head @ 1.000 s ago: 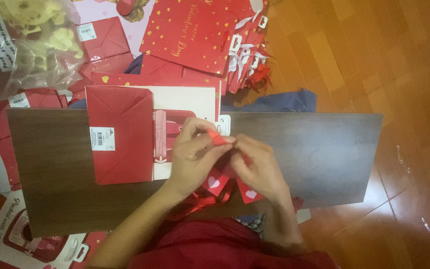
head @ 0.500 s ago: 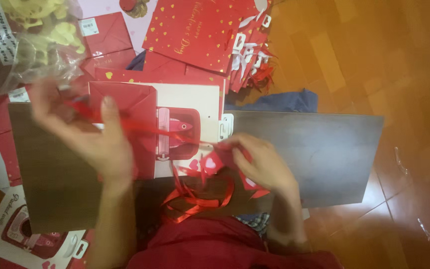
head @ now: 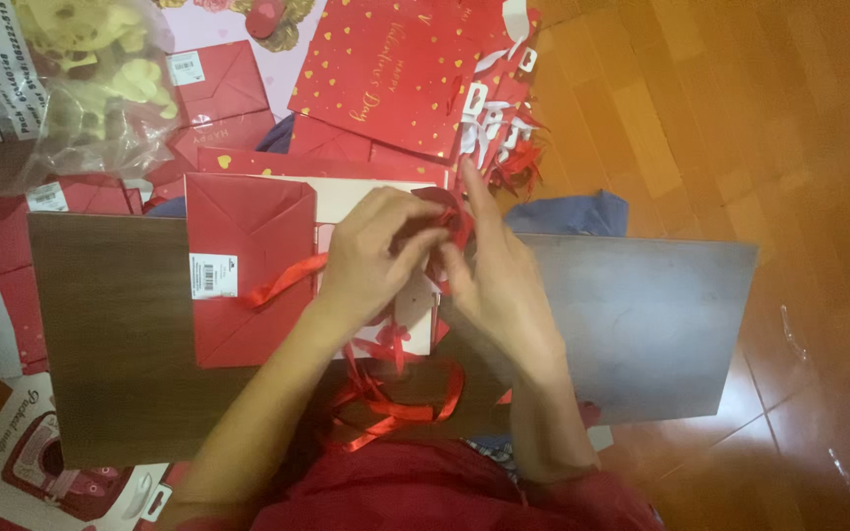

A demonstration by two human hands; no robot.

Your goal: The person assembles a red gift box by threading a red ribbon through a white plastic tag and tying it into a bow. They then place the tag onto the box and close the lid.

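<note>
Head view: left hand (head: 371, 261) and right hand (head: 499, 280) meet, fingers pinching a red ribbon (head: 450, 231) between them. The ribbon sits above a flat red gift bag (head: 248, 270) lying on the dark counter (head: 110, 334).

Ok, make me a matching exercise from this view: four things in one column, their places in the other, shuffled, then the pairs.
1. red ribbon
2. flat red paper bag
3. clear plastic bag of pale yellow pieces
4. spotted red gift bag

a. top left corner
b. lying on the brown board's left half
c. top centre, on the floor
d. looped at the board's near edge

Pairs: 1-d, 2-b, 3-a, 4-c
</note>
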